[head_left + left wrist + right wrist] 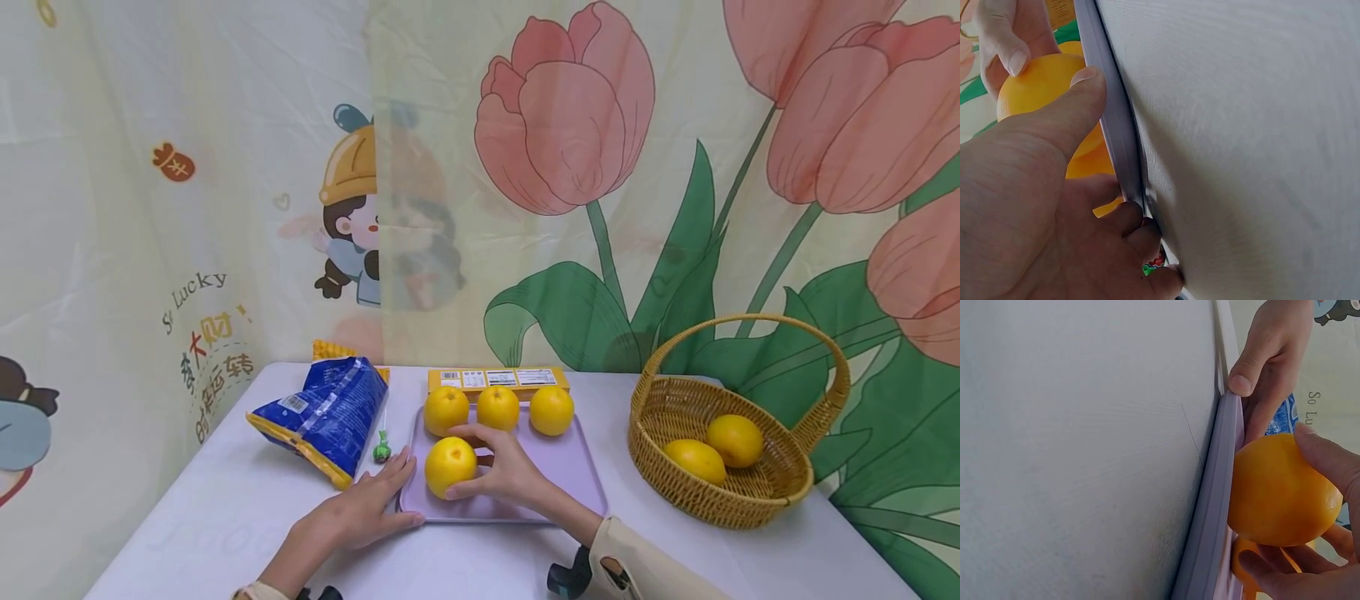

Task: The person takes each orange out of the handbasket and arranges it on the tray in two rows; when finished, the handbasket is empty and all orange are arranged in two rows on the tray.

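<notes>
My right hand [504, 468] holds an orange [451, 467] between thumb and fingers, over the front left part of a lilac tray [547, 479]. In the right wrist view this orange [1285, 490] sits just inside the tray's rim [1213, 500]. My left hand [358, 508] rests at the tray's front left corner, its fingers stretched along the left side. Its thumb touches the front rim in the left wrist view. Three more oranges, a left one [446, 410], a middle one [498, 408] and a right one [551, 410], stand in a row along the tray's back.
Left of the tray lies a blue and yellow snack bag [330, 417], with a green-wrapped lollipop [382, 448] beside it. A flat yellow box [498, 380] stands behind the tray. To the right, a wicker basket [712, 504] with a tall handle holds two yellow-orange fruits.
</notes>
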